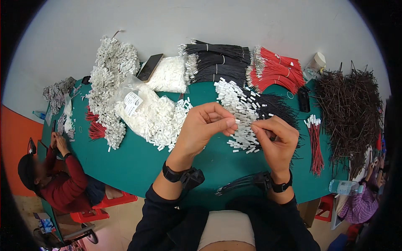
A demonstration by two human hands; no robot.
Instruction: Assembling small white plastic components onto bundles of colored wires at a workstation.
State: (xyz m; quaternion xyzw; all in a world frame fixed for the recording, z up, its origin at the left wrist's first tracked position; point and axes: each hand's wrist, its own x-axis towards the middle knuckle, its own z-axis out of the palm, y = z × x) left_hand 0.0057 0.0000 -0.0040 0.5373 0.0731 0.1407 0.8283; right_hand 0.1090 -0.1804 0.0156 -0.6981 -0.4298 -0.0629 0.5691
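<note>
Over the middle of the green table [138, 167] my two hands face each other, fingertips close together. My left hand [201, 127] is closed, thumb and forefinger pinching a small white plastic connector [237, 121]. A little to its right, my right hand [278, 140] is also closed in a pinch; whatever lies between its fingertips is too small to make out. Beneath and behind the hands spreads a heap of black wires with white connectors [238, 98] on their ends. Several loose black wires [236, 182] lie near my right wrist.
An open bag of white connectors [144, 111] spills out to the left. Behind are a phone [150, 67], black wire bundles [222, 62] and red wire bundles [278, 71]. Red-and-black wires [316, 146] and a dark wire heap [349, 113] lie right. A co-worker [63, 184] sits left.
</note>
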